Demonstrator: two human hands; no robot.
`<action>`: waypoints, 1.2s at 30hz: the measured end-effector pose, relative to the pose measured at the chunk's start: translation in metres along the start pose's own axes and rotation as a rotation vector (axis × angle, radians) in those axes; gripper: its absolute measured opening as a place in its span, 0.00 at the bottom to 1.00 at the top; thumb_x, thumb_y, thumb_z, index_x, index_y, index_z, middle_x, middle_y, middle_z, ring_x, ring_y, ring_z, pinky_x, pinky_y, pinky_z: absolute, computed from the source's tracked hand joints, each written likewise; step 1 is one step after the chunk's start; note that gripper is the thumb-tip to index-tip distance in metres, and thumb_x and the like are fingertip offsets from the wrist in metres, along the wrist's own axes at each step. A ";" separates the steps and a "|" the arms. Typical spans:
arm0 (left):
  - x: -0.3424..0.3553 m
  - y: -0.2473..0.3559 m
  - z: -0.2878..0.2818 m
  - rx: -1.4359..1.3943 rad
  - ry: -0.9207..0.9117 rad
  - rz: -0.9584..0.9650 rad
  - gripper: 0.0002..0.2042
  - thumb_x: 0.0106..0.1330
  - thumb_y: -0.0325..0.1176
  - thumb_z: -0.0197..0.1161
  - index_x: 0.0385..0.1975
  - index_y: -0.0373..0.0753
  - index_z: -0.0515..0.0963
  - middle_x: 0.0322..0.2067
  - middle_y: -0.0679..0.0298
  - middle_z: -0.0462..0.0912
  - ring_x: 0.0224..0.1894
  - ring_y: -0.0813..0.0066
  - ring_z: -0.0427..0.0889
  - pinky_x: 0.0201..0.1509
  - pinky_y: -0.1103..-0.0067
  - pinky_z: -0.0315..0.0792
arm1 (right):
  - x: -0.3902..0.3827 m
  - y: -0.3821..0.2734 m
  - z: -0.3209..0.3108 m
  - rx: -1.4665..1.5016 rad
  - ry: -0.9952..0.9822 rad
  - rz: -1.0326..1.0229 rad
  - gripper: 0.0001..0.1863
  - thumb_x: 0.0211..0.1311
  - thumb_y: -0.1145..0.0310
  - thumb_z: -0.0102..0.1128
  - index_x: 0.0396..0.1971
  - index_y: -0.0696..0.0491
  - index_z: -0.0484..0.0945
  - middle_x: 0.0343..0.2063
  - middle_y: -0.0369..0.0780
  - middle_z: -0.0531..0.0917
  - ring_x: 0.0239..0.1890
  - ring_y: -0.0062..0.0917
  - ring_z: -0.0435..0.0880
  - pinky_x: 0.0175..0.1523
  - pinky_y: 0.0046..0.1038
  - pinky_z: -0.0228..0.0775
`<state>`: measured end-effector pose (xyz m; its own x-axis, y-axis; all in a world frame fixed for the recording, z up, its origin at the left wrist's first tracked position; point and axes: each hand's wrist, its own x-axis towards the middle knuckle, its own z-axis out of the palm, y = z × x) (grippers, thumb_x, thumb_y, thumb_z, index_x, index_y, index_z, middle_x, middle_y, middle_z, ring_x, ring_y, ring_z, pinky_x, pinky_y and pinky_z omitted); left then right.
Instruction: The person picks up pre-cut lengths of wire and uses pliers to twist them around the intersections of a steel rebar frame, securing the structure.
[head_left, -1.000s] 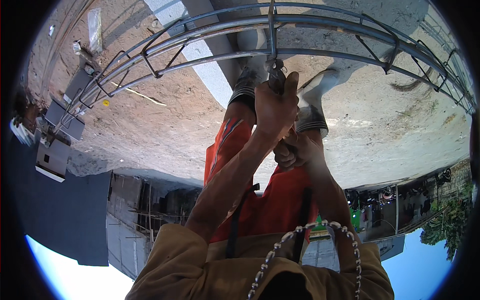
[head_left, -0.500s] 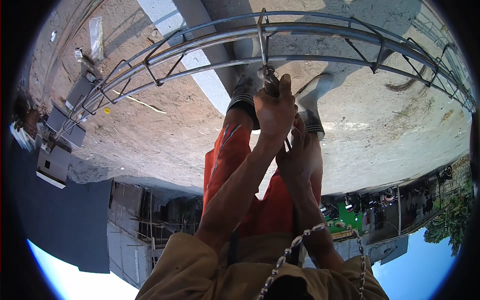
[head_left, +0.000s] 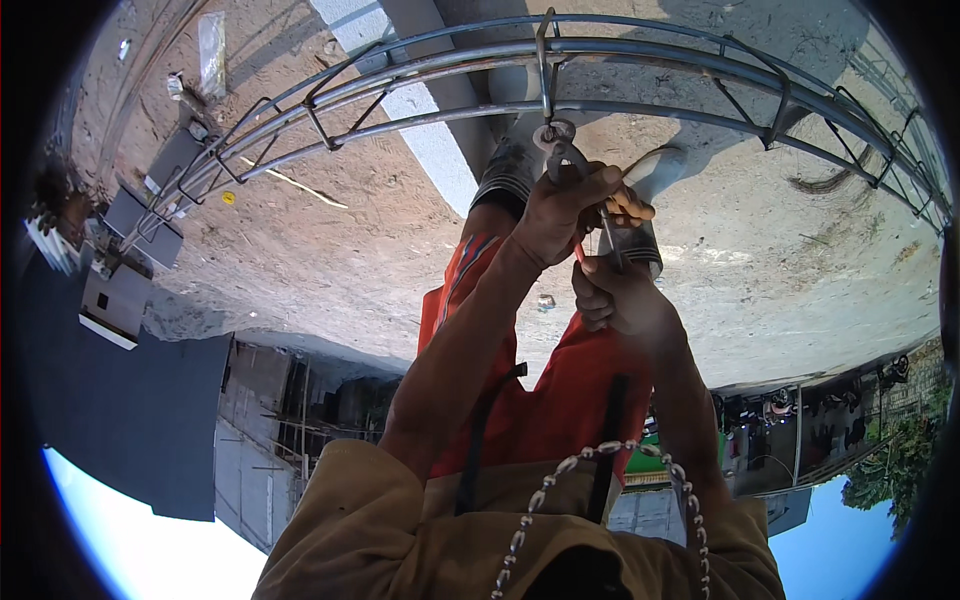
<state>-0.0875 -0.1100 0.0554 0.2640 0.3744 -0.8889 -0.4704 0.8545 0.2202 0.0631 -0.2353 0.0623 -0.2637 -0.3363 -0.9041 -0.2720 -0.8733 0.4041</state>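
A pair of pincers [head_left: 568,152] points away from me, its round jaws at the near bar of a rebar cage [head_left: 640,108], beside a stirrup [head_left: 545,70]. My left hand [head_left: 560,210] is closed around the pincers just behind the jaws, its sunlit fingertips showing on the right. Lower and to the right, my right hand [head_left: 625,295] grips the handle end. One handle looks bare grey metal; a bit of red shows next to it. Whether the jaws bite on a tie wire is too small to tell.
The long cage crosses in front of me, above my boots [head_left: 505,170] and a pale concrete beam [head_left: 430,140] on sandy ground. Grey blocks [head_left: 115,300] lie at the left, along with a thin stick [head_left: 300,190]. A bead chain [head_left: 570,465] hangs close to the camera.
My right hand has moved down and right, away from my left hand and along the handle. The pincers are tilted more and seen more openly. The whole view has shifted slightly.
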 end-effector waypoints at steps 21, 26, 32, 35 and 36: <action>-0.014 0.001 0.009 -0.050 0.326 -0.057 0.15 0.63 0.40 0.57 0.18 0.38 0.70 0.15 0.66 0.72 0.18 0.80 0.72 0.23 0.81 0.68 | -0.047 -0.032 0.051 -0.587 0.188 -0.430 0.14 0.61 0.61 0.52 0.36 0.57 0.75 0.17 0.40 0.74 0.14 0.26 0.71 0.20 0.24 0.63; -0.004 -0.005 -0.016 0.124 0.127 -0.049 0.14 0.64 0.39 0.55 0.19 0.38 0.70 0.15 0.68 0.71 0.17 0.82 0.70 0.23 0.82 0.69 | -0.019 -0.011 0.035 0.348 -0.982 0.132 0.20 0.65 0.55 0.48 0.38 0.60 0.73 0.14 0.37 0.72 0.11 0.20 0.70 0.17 0.21 0.61; -0.008 -0.022 -0.013 0.437 0.499 0.125 0.15 0.62 0.38 0.56 0.17 0.37 0.66 0.10 0.69 0.66 0.13 0.79 0.67 0.18 0.78 0.64 | -0.035 0.015 0.067 -0.622 0.097 -0.699 0.24 0.55 0.74 0.58 0.53 0.61 0.65 0.31 0.42 0.78 0.28 0.20 0.78 0.31 0.20 0.70; -0.021 -0.020 -0.010 0.569 0.531 0.231 0.12 0.60 0.35 0.60 0.23 0.34 0.68 0.13 0.66 0.71 0.16 0.74 0.71 0.22 0.77 0.66 | -0.040 0.035 0.073 -0.706 0.318 -0.745 0.18 0.56 0.71 0.58 0.45 0.58 0.65 0.26 0.38 0.74 0.25 0.18 0.74 0.28 0.20 0.66; -0.021 -0.026 -0.017 0.596 0.557 0.232 0.11 0.59 0.35 0.61 0.26 0.33 0.69 0.15 0.64 0.73 0.17 0.74 0.72 0.23 0.77 0.67 | -0.040 0.038 0.075 -0.685 0.327 -0.725 0.16 0.56 0.70 0.58 0.42 0.57 0.66 0.25 0.37 0.73 0.24 0.17 0.72 0.27 0.19 0.64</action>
<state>-0.0950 -0.1460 0.0622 -0.3118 0.4653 -0.8284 0.1019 0.8832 0.4578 -0.0058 -0.2291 0.1239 0.0435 0.3579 -0.9327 0.3443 -0.8818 -0.3223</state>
